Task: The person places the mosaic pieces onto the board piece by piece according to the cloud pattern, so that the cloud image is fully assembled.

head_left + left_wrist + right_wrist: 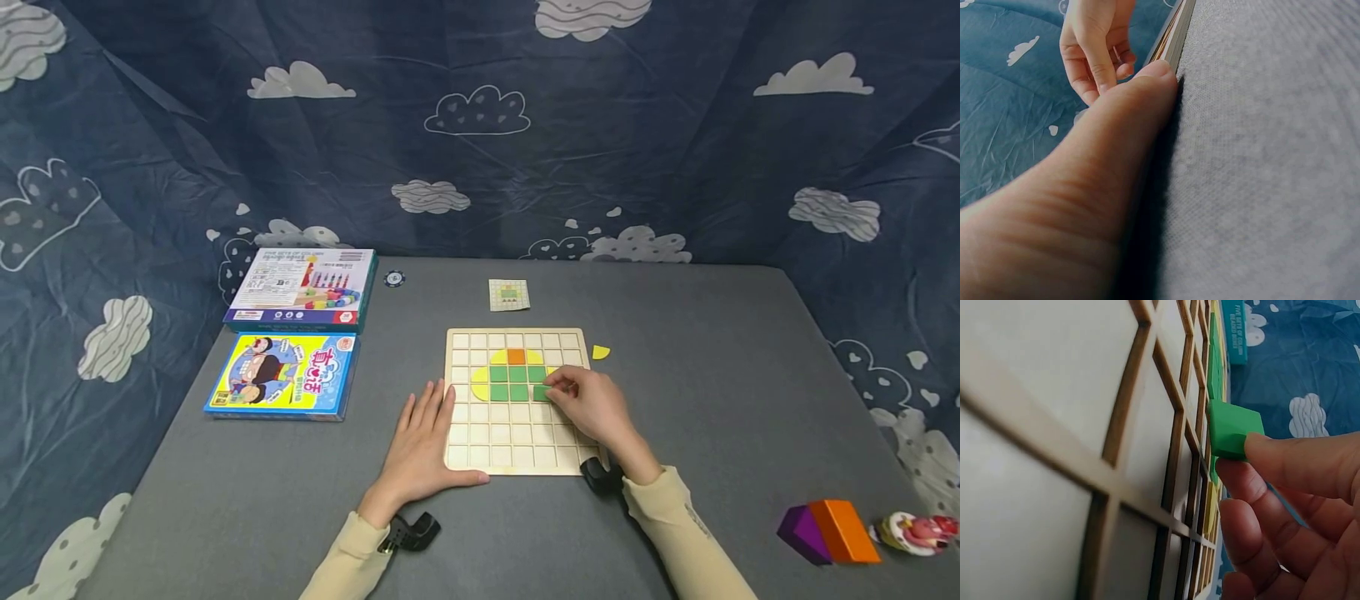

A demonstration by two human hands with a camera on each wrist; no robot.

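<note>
A wooden grid board [501, 457] lies on the grey table, with green square tiles [498, 392], rounded yellow tiles [480, 384] and one orange tile [516, 357] in its cells. My right hand [592, 404] pinches a green square tile [1232, 428] between thumb and index finger; in the right wrist view it is tilted, close over the grid beside the other green tiles. My left hand [423, 442] lies with straight fingers along the board's left edge, its thumb at the front edge. Just right of the board is a loose yellow quarter-round tile [601, 352].
Behind the board lies a small pattern card [509, 295]. Two boxes, a white-and-purple box [300, 287] and a blue-and-yellow box [283, 375], are at the left, near a round chip [393, 278]. Front right are an orange-and-purple block [843, 531] and a figurine [917, 532].
</note>
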